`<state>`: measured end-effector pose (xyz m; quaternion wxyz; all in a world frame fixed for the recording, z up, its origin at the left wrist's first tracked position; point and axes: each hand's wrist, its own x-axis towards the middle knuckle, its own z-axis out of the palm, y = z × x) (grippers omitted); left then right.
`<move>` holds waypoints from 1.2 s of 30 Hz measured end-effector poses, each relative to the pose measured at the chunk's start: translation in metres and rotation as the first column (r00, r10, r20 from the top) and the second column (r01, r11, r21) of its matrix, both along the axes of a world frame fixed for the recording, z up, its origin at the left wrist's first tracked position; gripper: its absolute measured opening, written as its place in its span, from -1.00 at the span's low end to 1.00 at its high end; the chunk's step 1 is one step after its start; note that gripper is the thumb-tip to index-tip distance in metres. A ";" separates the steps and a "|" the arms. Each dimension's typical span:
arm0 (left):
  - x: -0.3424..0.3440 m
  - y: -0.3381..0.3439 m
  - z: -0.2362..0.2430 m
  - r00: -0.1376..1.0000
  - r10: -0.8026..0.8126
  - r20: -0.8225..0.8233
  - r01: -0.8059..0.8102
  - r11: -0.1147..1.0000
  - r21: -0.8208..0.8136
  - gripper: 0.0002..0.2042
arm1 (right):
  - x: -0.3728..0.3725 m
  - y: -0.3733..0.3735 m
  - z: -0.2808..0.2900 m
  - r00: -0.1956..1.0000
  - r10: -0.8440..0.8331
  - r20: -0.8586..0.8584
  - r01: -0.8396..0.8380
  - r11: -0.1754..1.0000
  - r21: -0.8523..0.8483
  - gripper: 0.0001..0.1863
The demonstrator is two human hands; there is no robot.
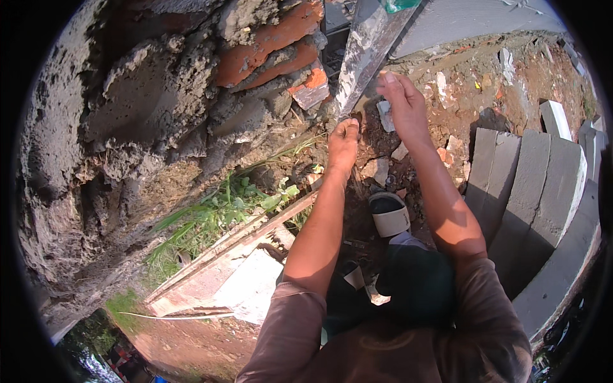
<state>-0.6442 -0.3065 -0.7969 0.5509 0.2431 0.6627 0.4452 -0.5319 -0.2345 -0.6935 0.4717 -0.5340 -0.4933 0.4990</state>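
Note:
A long, mortar-spattered straight bar (364, 51) slants from the top middle down to my hands. My left hand (343, 143) is closed at its lower end, fingers curled onto it. My right hand (407, 108) is raised to the right of the bar, its fingers bent together; whatever is at the fingertips is too blurred to name. A rough wall of red bricks (268, 54) and lumpy grey mortar rises at the left of the bar. Below my hands lie broken rubble (377, 169) and dirt.
Grey blocks (530, 185) stand at the right, below a grey slab (466, 22). Weeds (242, 195), a wooden strip (249, 236) and a pale board (252, 287) lie at lower left. A footwear-clad foot (389, 217) stands among the rubble beneath me.

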 end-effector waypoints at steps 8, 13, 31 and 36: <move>0.012 0.017 0.002 0.969 0.143 0.203 -0.146 0.989 -0.001 -0.66 | -0.031 0.007 0.081 0.952 0.106 0.287 -0.217 0.894 0.391 -0.60; 0.026 0.021 -0.041 0.780 0.311 0.544 -0.475 0.859 0.190 -0.70 | -0.040 0.015 0.081 0.934 0.013 0.358 -0.261 0.709 0.655 -0.69; 0.038 0.015 -0.029 0.938 0.318 0.140 -0.345 0.900 0.268 -0.64 | -0.042 0.025 0.089 0.873 -0.220 0.436 -0.205 0.645 0.736 -0.69; 0.036 0.019 -0.017 0.946 0.277 0.165 -0.290 0.956 0.055 -0.65 | -0.046 0.018 0.111 0.950 -0.101 0.294 -0.080 0.836 0.543 -0.61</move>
